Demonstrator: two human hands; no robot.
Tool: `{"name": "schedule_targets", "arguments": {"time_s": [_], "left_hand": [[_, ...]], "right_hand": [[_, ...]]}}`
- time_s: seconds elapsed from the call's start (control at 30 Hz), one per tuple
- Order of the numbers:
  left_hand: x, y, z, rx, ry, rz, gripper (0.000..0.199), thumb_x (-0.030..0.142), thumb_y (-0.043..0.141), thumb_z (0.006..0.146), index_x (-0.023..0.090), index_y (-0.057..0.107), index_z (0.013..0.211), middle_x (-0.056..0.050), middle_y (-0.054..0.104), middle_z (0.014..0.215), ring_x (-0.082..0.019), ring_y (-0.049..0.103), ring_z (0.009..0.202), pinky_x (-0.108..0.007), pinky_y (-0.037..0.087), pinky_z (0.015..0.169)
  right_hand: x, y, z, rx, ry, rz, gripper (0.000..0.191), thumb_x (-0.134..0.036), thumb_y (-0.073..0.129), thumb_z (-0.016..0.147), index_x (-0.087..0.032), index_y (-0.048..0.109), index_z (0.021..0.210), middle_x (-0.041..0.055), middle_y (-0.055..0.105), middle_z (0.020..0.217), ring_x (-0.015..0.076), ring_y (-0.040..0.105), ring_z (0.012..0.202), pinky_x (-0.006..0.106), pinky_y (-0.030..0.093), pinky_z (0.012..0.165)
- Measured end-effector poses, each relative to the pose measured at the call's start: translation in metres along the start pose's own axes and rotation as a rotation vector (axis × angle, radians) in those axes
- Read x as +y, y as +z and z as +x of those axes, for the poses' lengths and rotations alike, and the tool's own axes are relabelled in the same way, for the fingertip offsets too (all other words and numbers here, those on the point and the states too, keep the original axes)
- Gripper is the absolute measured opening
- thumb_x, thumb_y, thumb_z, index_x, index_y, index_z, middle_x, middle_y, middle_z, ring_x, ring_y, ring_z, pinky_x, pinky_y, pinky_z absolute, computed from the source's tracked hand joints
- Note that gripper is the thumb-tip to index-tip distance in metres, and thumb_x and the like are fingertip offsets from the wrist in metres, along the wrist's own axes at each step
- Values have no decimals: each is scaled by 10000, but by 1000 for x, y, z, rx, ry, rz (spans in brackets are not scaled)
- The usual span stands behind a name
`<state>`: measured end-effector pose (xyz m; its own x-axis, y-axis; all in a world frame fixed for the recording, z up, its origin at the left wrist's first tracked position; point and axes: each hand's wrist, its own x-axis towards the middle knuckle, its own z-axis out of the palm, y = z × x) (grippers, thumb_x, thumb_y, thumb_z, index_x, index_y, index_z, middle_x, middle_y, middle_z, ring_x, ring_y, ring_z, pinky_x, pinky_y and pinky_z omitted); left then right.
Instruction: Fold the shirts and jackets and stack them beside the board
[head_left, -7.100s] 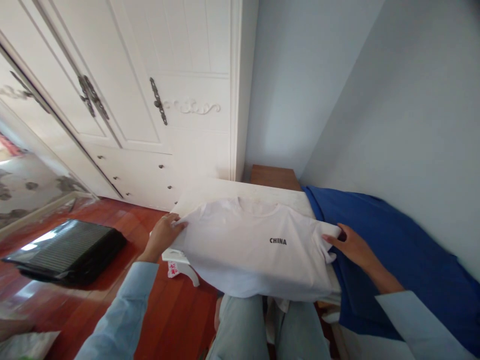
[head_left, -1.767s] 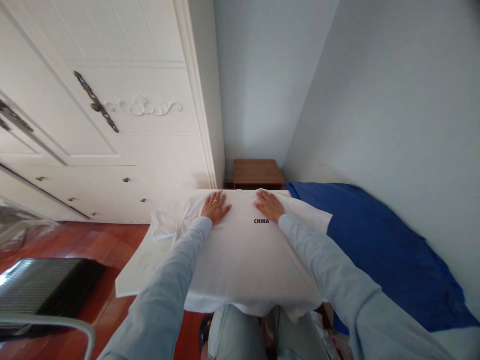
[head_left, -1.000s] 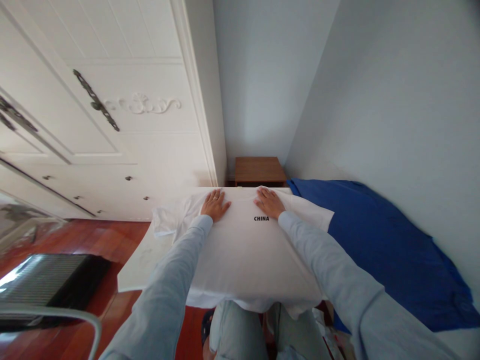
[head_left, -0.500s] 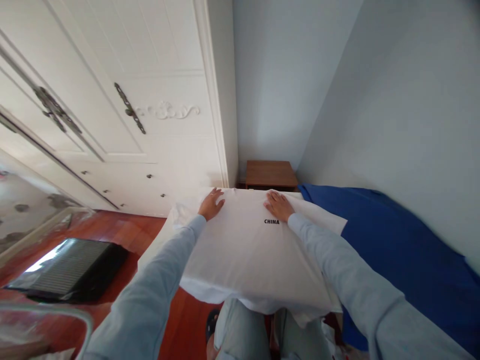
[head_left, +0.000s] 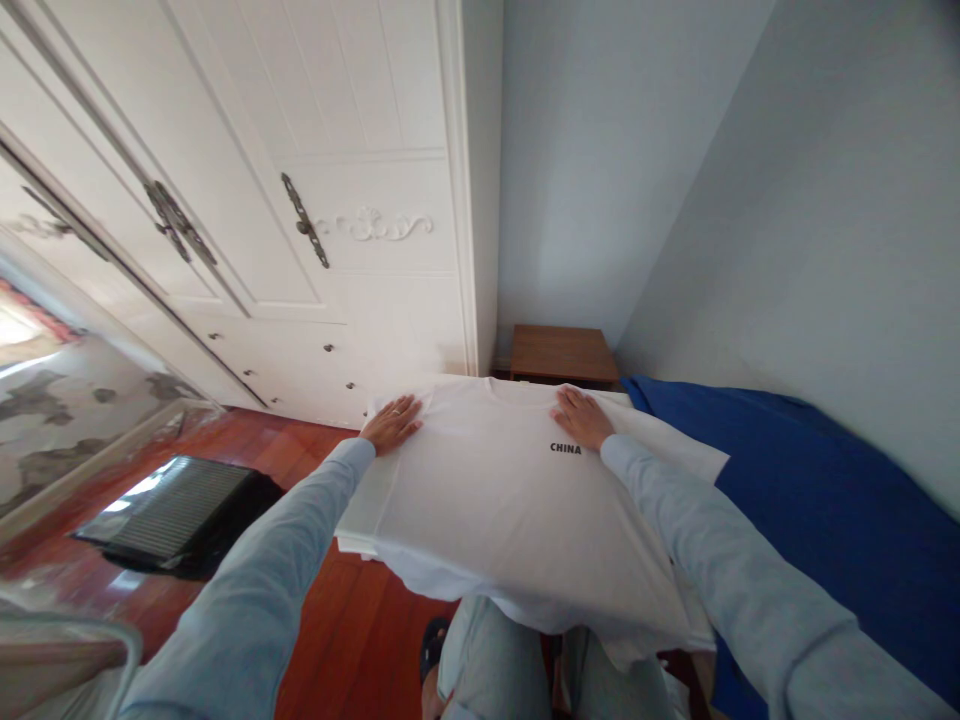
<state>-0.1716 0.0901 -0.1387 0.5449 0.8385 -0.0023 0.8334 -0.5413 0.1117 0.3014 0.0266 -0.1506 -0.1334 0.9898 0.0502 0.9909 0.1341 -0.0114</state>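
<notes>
A white T-shirt (head_left: pixel 487 500) with the black word CHINA lies spread over a low white surface, its hem hanging over the near edge toward my knees. My left hand (head_left: pixel 393 424) rests flat on the shirt's left shoulder, fingers apart. On the other side, my right hand (head_left: pixel 583 418) lies flat just above the printed word, near the neckline, and grips nothing. The shirt's right sleeve reaches onto a blue cloth (head_left: pixel 810 480).
A white wardrobe (head_left: pixel 375 100) stands at the back left. Behind the shirt is a small brown wooden cabinet (head_left: pixel 562 350). A black plastic-wrapped object (head_left: pixel 187 515) lies on the red floor at left. Grey walls rise behind and at right.
My left hand has moved left across the shirt to its shoulder, and that side looks more spread out. My right hand stays by the print. The view has shifted slightly left.
</notes>
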Motion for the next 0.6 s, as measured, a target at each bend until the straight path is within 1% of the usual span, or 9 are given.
{"name": "schedule_targets", "arguments": {"time_s": [0.1,0.17,0.2,0.27,0.33,0.43,0.53,0.6], "left_hand": [[-1,-4,8,79,-10,-33,752,620,202,1009,118,421,1525,-145,339,1621,-281,238,1528,-461,257,1237],[3,-8,16,136,6,-39,771,629,200,1006,101,402,1531,-150,314,1632,-283,198,1539,-472,242,1243],[7,-10,20,146,26,-39,771,628,199,1007,102,389,1538,-146,296,1640,-279,180,1544,-472,229,1247],[19,-13,31,130,74,-36,762,619,193,1011,106,376,1545,-140,276,1648,-268,162,1547,-462,206,1253],[34,-13,43,88,82,-28,758,606,188,1015,100,356,1554,-141,256,1653,-267,146,1550,-458,186,1255],[51,-7,54,0,-12,-6,765,585,202,1017,65,304,1569,-161,226,1655,-294,137,1548,-480,178,1249],[56,0,55,-26,-84,17,750,571,217,1018,80,275,1582,-157,213,1657,-294,158,1545,-486,167,1246],[55,2,54,-19,-93,29,734,568,218,1018,107,273,1588,-140,210,1660,-277,166,1545,-475,159,1247]], "right_hand": [[1,-1,2,-19,1,8,613,-441,278,1030,-135,363,1554,155,317,1638,283,274,1509,479,276,1204],[2,-4,5,-57,0,17,622,-448,287,1025,-146,343,1567,161,311,1639,290,265,1513,491,280,1202],[1,-6,6,-83,2,22,631,-457,291,1023,-152,332,1574,163,306,1641,294,261,1515,495,280,1201],[-1,-9,9,-130,9,32,649,-479,297,1018,-167,307,1587,161,297,1645,299,251,1519,498,279,1202],[-6,-13,9,-150,20,40,668,-498,294,1016,-170,280,1598,162,285,1649,303,232,1526,504,270,1205],[-12,-16,6,-163,31,40,697,-523,258,1020,-142,253,1604,166,232,1667,300,185,1541,511,236,1218],[-7,-21,-3,-223,8,39,736,-557,238,1018,-116,228,1607,160,164,1683,290,145,1551,487,201,1234],[6,-25,-12,-254,-19,35,752,-570,244,1014,-112,216,1610,163,158,1682,293,141,1551,499,200,1233]]}}
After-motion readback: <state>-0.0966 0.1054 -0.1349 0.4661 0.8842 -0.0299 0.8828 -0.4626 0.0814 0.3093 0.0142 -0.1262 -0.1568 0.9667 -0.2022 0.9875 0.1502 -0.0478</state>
